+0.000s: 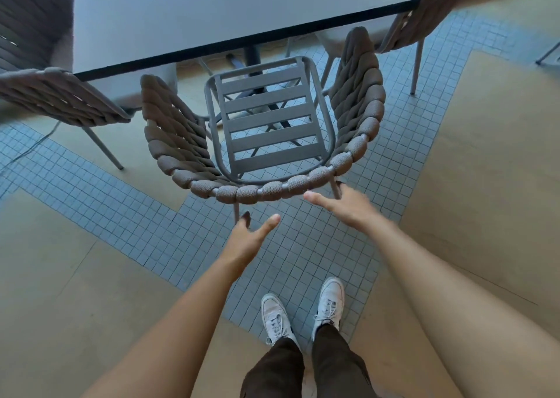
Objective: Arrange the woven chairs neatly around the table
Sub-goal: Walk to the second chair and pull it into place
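A woven chair with a slatted grey seat stands directly in front of me, its open side facing the grey table. The seat's front sits just under the table's near edge. My left hand hovers open just below the chair's curved back rail, not touching it. My right hand is open too, fingers spread, close behind the right part of the rail. A second woven chair stands at the left and a third at the table's right corner.
The floor mixes small blue tiles and tan panels. The table's dark pedestal base shows under the top. A thin cable runs across the tiles at left. My white shoes stand behind the chair.
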A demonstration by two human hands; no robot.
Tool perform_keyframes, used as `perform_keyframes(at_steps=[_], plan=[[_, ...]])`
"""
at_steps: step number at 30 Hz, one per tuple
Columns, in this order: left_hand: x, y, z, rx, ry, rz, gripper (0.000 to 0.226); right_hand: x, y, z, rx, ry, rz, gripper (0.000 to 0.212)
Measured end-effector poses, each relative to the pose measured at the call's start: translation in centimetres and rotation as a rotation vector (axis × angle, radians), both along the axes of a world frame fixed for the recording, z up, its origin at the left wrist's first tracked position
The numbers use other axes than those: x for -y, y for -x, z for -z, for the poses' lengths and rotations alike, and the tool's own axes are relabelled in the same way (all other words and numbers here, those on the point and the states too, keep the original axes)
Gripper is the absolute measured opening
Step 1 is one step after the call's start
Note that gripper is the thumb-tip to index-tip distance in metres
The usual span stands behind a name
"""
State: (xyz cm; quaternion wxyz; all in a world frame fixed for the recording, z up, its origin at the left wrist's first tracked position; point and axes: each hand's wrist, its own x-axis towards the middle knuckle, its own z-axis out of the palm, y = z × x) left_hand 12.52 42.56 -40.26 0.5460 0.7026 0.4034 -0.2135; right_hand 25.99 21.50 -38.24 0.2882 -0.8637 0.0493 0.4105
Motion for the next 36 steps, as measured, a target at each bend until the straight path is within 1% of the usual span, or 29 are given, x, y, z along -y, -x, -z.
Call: perform_keyframes(at_steps=[1, 3, 5, 8, 11, 15, 20, 22, 25, 30, 36], plan=[[0.5, 0.6, -0.7, -0.020, -0.042, 0.130, 0.112, 0.8, 0.5, -0.7, 0.054, 0.081, -0.107, 0.131], [1.5, 1.2, -2.3, -0.002, -0.141, 0.363, 0.102, 2.1, 1.6, -2.4, 0.148, 0.202, -0.267, 0.127], [2.4, 1.3, -3.9, 0.042, -0.226, 0.536, 0.094, 3.5, 2.9, -4.3, 0.194, 0.257, -0.334, 0.117], [3.7, 0.8, -6.2, 0.089, -0.319, 0.709, 0.086, 5.5, 4.8, -6.4, 0.240, 0.286, -0.325, 0.105], [5.0, 0.1, -8.1, 0.136, -0.383, 0.850, 0.081, 7.6, 6.7, -7.9, 0.274, 0.325, -0.314, 0.102], [7.6, -1.0, -11.0, 0.200, -0.485, 1.041, 0.078, 10.9, 9.0, -9.4, 0.302, 0.354, -0.267, 0.102], [12.5, -3.5, -13.0, 0.289, -0.599, 1.176, 0.078, 15.8, 10.1, -11.1, 0.341, 0.411, -0.251, 0.102], [14.9, -4.8, -13.4, 0.321, -0.591, 1.202, 0.074, 18.3, 9.8, -11.7, 0.338, 0.426, -0.223, 0.101], [18.7, -6.8, -13.6, 0.310, -0.582, 1.234, 0.076, 21.9, 8.7, -12.5, 0.331, 0.435, -0.175, 0.100], [25.2, -10.7, -14.3, 0.330, -0.633, 1.235, 0.077, 28.2, 5.0, -13.2, 0.313, 0.436, -0.156, 0.100], [33.0, -15.4, -15.6, 0.355, -0.676, 1.231, 0.074, 35.0, -0.3, -13.7, 0.328, 0.426, -0.196, 0.100]])
